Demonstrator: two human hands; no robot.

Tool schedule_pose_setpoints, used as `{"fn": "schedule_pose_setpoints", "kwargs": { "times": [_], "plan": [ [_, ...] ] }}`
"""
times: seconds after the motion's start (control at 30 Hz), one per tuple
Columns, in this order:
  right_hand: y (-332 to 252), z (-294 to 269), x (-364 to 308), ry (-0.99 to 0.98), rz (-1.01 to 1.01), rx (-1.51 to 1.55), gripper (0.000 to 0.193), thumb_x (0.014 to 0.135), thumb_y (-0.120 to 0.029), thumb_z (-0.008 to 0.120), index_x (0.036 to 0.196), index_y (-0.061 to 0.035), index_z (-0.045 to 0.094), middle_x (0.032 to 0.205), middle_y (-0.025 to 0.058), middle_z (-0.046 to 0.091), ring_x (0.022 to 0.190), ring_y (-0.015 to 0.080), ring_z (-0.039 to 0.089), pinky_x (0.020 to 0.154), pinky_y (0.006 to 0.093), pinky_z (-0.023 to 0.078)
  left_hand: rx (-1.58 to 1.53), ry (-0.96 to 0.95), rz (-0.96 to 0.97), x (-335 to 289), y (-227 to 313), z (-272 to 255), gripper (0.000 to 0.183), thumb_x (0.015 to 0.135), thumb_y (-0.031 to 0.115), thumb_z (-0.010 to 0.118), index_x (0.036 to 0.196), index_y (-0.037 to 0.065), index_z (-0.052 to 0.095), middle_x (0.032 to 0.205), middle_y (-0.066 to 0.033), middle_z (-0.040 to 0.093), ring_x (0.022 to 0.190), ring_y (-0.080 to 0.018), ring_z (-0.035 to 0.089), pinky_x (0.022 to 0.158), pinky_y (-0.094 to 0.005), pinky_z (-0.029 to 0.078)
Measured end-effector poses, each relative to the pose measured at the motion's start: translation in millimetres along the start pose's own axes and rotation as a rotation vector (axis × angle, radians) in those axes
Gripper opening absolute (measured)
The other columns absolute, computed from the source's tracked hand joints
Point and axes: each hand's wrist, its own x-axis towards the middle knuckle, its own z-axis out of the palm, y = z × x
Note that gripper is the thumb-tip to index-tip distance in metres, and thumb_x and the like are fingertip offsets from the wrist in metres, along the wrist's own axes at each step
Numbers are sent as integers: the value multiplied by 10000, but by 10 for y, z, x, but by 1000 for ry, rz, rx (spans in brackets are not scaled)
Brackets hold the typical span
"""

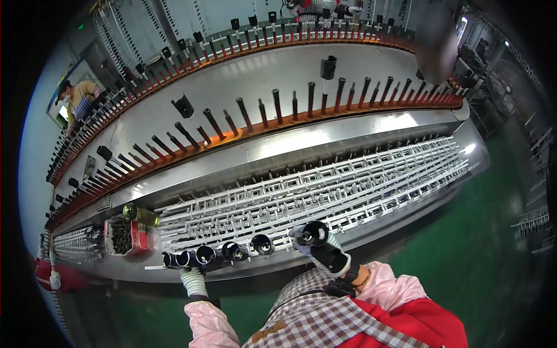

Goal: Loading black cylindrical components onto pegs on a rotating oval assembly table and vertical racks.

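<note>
My left hand [193,282], in a striped white glove, is closed at the rack bar [154,268], below a row of black cylindrical cups [206,255]. Its fingertips are partly hidden behind the cups. The cups sit side by side along the near edge of the bench, their open mouths turned up toward me. To the right, my gloved right hand [335,241] is closed around a black cup [315,233], also mouth up. A second black cylinder [329,257] lies against that palm. This hand is just right of the last cup [263,245] in the row.
Metal hanging racks [325,203] lie stacked on the steel bench. A red box [123,236] of dark small parts and a yellowish bottle [141,214] stand at left. Behind runs a looping conveyor [249,132] with upright spindles. Other people [81,101] work farther off.
</note>
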Motion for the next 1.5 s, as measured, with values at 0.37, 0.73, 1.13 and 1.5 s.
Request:
{"fn": "schedule_pose_setpoints", "kwargs": {
  "times": [0.37, 0.73, 1.13, 1.5],
  "plan": [
    [-59, -229, 7, 106, -351, -946, 315, 832, 51, 514, 1131, -39, 555, 892, 27, 616, 785, 124, 580, 691, 259, 492, 257, -146, -31, -230, 367, 522, 329, 857, 97, 601, 1162, 69, 480, 879, -67, 613, 559, -129, 550, 446, -295, 434],
    [-376, -438, 267, 107, 78, -1575, 241, 815, -66, 585, 1054, -45, 601, 817, 69, 654, 735, 141, 572, 709, 278, 478, 280, 185, 580, -607, 341, 323, 346, 827, 132, 648, 1135, 36, 522, 1013, -63, 615, 851, -196, 544, 761, -362, 442],
    [-3684, -572, 1134, 491, -737, -1385, 367, 860, -97, 551, 1210, -6, 492, 1154, 181, 587, 1075, 267, 566, 903, 329, 451, 461, -739, 664, -3233, 1074, 2172, 378, 882, 180, 569, 1215, 18, 497, 865, -73, 606, 745, -171, 545, 699, -310, 463],
    [-4427, -803, 2586, 516, -621, -1301, 294, 853, -246, 575, 1080, -58, 579, 758, 141, 618, 690, 288, 568, 654, 394, 440, 985, -710, 520, -3304, 679, 2961, 411, 941, 300, 455, 1313, 125, 449, 950, -97, 642, 859, -223, 598, 787, -332, 447]
  ]
}}
